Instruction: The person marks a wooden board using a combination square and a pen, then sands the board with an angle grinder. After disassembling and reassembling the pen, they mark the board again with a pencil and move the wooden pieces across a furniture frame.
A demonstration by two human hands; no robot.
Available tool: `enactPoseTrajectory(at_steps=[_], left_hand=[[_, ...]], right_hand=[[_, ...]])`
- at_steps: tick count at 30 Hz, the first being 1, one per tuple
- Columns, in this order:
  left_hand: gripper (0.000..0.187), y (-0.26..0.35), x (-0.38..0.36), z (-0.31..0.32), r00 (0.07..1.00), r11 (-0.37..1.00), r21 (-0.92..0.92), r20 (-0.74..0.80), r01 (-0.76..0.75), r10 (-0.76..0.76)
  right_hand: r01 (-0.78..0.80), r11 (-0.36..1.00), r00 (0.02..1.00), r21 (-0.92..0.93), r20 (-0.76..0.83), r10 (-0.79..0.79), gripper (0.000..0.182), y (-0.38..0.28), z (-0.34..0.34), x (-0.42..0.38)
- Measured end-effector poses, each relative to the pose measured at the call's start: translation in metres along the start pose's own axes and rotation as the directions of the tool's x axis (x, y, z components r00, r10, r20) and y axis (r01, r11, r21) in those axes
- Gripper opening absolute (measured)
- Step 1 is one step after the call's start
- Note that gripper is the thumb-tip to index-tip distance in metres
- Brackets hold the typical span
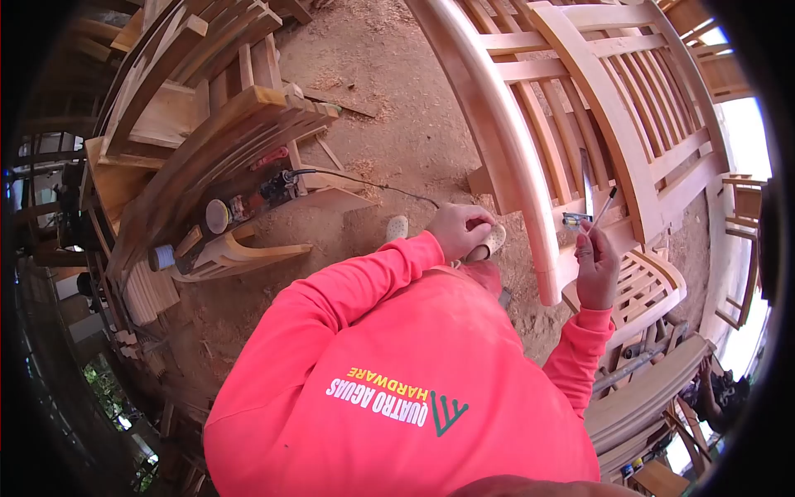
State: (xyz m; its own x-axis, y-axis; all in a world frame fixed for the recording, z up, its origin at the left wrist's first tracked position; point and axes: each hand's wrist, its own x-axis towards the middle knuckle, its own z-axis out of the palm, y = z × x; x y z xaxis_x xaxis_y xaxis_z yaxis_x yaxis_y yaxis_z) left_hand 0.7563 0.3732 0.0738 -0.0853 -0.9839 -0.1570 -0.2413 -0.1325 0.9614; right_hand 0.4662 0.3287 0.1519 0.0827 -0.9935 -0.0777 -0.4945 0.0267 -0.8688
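My right hand (598, 272) is raised over the end of a slatted wooden frame (480, 99), its fingers pinching a slim white pen-like stick (598, 214) with a dark tip. Just beyond those fingers, a straight metal blade (587, 178) rests across the frame, with a small blue-and-clear item (576, 219) at its near end. My left hand (458, 232) hovers in front of my red shirt, left of the frame's thick rounded rail. Its fingers are curled together, and whatever lies between them is hidden.
Left, a power tool (269, 192) with a dark cord lies among curved wooden chair parts (236, 257). A slatted wooden chair piece (633, 286) stands beneath the frame's right end. Stacked boards (646, 406) and another person's arm (708, 389) are at lower right. Shavings litter the dirt floor (389, 108).
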Motion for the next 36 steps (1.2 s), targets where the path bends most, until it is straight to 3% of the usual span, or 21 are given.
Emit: enactPoseTrajectory(at_steps=[1, 2, 3, 4, 5, 6, 7, 9, 12, 15, 16, 19, 21, 23, 25, 27, 30, 33, 34, 36], left_hand=[[0.017, -0.035, -0.017, -0.028, 0.982, 0.966, -0.195, -0.041, 0.172, -0.183], [0.019, -0.069, -0.036, -0.057, 0.931, 0.863, -0.395, -0.045, 0.317, -0.362], [0.022, -0.079, -0.055, -0.099, 0.816, 0.697, -0.563, -0.068, 0.444, -0.574], [0.021, -0.100, -0.075, -0.139, 0.708, 0.517, -0.762, -0.110, 0.391, -0.698], [0.026, -0.121, -0.092, -0.182, 0.605, 0.385, -0.888, -0.167, 0.251, -0.779], [0.037, -0.143, -0.107, -0.222, 0.478, 0.270, -0.961, -0.210, 0.060, -0.853], [0.056, -0.177, -0.117, -0.262, 0.339, 0.226, -0.970, -0.242, -0.085, -0.909], [0.058, -0.205, -0.134, -0.328, 0.163, 0.184, -0.962, -0.219, -0.203, -0.962], [0.056, -0.230, -0.131, -0.381, 0.134, 0.060, -0.978, -0.088, -0.198, -0.987], [0.048, -0.236, -0.120, -0.378, 0.094, 0.138, -0.970, -0.159, -0.199, -0.983], [0.040, -0.237, -0.123, -0.373, 0.111, 0.178, -0.960, -0.206, -0.217, -0.972], [0.033, -0.239, -0.156, -0.346, 0.299, 0.186, -0.963, -0.239, -0.196, -0.924], [0.023, -0.232, -0.199, -0.311, 0.521, 0.182, -0.962, -0.264, -0.204, -0.812], [0.022, -0.217, -0.235, -0.278, 0.636, 0.131, -0.974, -0.222, -0.187, -0.739], [0.030, -0.195, -0.259, -0.250, 0.694, 0.053, -0.984, -0.159, -0.173, -0.702], [0.037, -0.181, -0.266, -0.227, 0.689, 0.104, -0.981, -0.190, -0.164, -0.700], [0.046, -0.162, -0.262, -0.213, 0.687, 0.205, -0.965, -0.261, -0.164, -0.678], [0.051, -0.166, -0.252, -0.213, 0.744, 0.380, -0.924, -0.287, -0.048, -0.604], [0.052, -0.167, -0.244, -0.215, 0.773, 0.448, -0.894, -0.282, 0.003, -0.568], [0.053, -0.160, -0.223, -0.217, 0.832, 0.561, -0.812, -0.196, 0.159, -0.519]], right_hand=[[0.076, 0.997, 0.997, -0.008, 0.014, -0.076, 0.026, -0.023, 0.027, 0.001], [0.148, 0.979, 0.987, -0.138, 0.086, -0.137, 0.025, -0.053, 0.054, 0.003], [0.230, 0.955, 0.967, -0.188, 0.157, -0.202, 0.024, -0.089, 0.086, 0.003], [0.239, 0.959, 0.949, -0.152, 0.247, -0.197, 0.022, -0.104, 0.122, 0.004], [0.238, 0.964, 0.925, -0.118, 0.329, -0.189, 0.021, -0.112, 0.155, 0.001], [0.339, 0.922, 0.873, -0.186, 0.427, -0.235, 0.019, -0.116, 0.184, -0.003], [0.446, 0.863, 0.811, -0.237, 0.515, -0.277, 0.018, -0.120, 0.212, -0.003], [0.527, 0.823, 0.714, -0.210, 0.634, -0.295, 0.018, -0.130, 0.259, -0.009], [0.577, 0.779, 0.622, -0.246, 0.750, -0.224, 0.021, -0.159, 0.306, -0.014], [0.651, 0.701, 0.572, -0.292, 0.795, -0.200, 0.023, -0.168, 0.342, -0.007], [0.658, 0.697, 0.566, -0.286, 0.798, -0.207, 0.023, -0.170, 0.353, -0.002], [0.660, 0.701, 0.554, -0.268, 0.805, -0.214, 0.024, -0.176, 0.391, 0.014], [0.640, 0.719, 0.548, -0.271, 0.817, -0.180, 0.026, -0.178, 0.424, 0.027], [0.662, 0.704, 0.479, -0.257, 0.868, -0.133, 0.028, -0.145, 0.471, 0.043], [0.687, 0.650, 0.409, -0.325, 0.912, 0.024, 0.028, -0.149, 0.508, 0.046], [0.675, 0.678, 0.368, -0.291, 0.929, 0.033, 0.030, -0.143, 0.547, 0.044], [0.661, 0.703, 0.562, -0.262, 0.794, -0.232, 0.033, -0.157, 0.570, 0.024], [0.642, 0.749, 0.612, -0.165, 0.699, -0.371, 0.038, -0.165, 0.547, 0.023], [0.599, 0.778, 0.614, -0.189, 0.732, -0.295, 0.042, -0.170, 0.524, 0.021], [0.323, 0.944, 0.469, -0.065, 0.877, -0.100, 0.048, -0.171, 0.464, 0.018]])
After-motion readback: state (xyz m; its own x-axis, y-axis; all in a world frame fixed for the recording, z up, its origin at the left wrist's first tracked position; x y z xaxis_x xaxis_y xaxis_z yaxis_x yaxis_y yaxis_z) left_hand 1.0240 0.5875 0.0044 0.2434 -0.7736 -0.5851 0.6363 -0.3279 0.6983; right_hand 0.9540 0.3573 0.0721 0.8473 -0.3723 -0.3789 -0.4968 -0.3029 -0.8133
